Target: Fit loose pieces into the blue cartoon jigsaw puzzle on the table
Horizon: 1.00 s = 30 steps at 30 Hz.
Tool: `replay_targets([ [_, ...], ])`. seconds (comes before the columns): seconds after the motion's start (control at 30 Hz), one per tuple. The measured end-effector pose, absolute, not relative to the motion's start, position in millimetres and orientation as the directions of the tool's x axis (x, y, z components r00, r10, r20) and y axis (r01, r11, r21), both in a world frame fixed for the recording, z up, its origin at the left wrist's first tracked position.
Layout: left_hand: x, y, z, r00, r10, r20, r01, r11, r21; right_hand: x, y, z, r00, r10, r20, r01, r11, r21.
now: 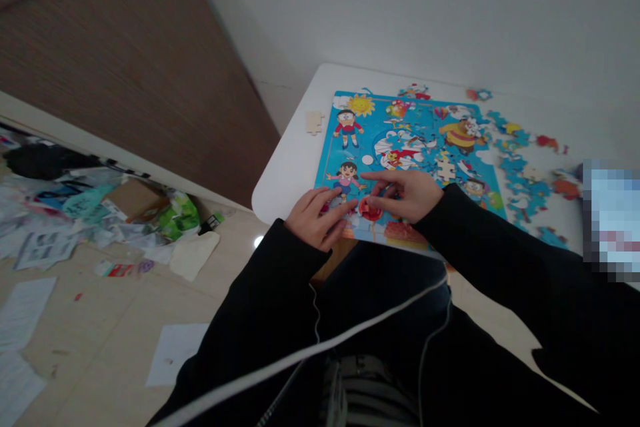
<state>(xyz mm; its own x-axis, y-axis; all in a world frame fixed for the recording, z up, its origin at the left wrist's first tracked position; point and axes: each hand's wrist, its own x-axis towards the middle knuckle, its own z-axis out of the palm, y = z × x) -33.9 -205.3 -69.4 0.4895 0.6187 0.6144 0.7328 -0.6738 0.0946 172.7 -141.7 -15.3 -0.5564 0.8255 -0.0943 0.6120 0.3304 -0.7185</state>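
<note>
A colourful cartoon jigsaw puzzle board (327,167), mostly blue, lies on a white table. My left hand (317,219) rests over the board's lower left corner with fingers stretched out and apart. Above the lower middle of the board is my right hand (407,195), index finger extended and thumb apart from it. The right thumb tip is at a round red patch (371,209); whether that is a loose piece I cannot tell. A puzzle piece (446,170) lies plain side up on the board, just beyond my right hand.
Several loose puzzle pieces (520,173) are scattered right of the board. One plain-backed piece (315,123) lies left of it. A pixelated object (613,220) stands at the table's right. A white cable (320,348) crosses my lap. Papers and bags (95,213) litter the floor.
</note>
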Motion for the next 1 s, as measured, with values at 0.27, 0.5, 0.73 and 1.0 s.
replay_targets([
  [0.27,-32.9,-206.2,-69.1,0.479,0.632,0.609,0.737,-0.666,0.111,207.2,-121.5,11.2,-0.446,0.89,0.095,0.642,0.392,-0.659],
  [0.5,-34.9,-204.8,-68.2,0.513,0.615,0.6,0.73,-0.68,0.073,220.1,-134.2,9.1,-0.557,0.823,0.111,0.714,0.543,-0.443],
  [0.73,-35.7,-204.1,-69.1,0.515,0.617,0.595,0.746,-0.665,0.045,175.2,-157.6,-19.3,-0.746,0.664,0.055,0.618,0.721,-0.315],
  [1.0,-36.1,-203.5,-72.1,0.498,0.619,0.607,0.733,-0.675,0.087,192.1,-149.4,-4.6,-0.654,0.75,0.096,0.709,0.652,-0.269],
])
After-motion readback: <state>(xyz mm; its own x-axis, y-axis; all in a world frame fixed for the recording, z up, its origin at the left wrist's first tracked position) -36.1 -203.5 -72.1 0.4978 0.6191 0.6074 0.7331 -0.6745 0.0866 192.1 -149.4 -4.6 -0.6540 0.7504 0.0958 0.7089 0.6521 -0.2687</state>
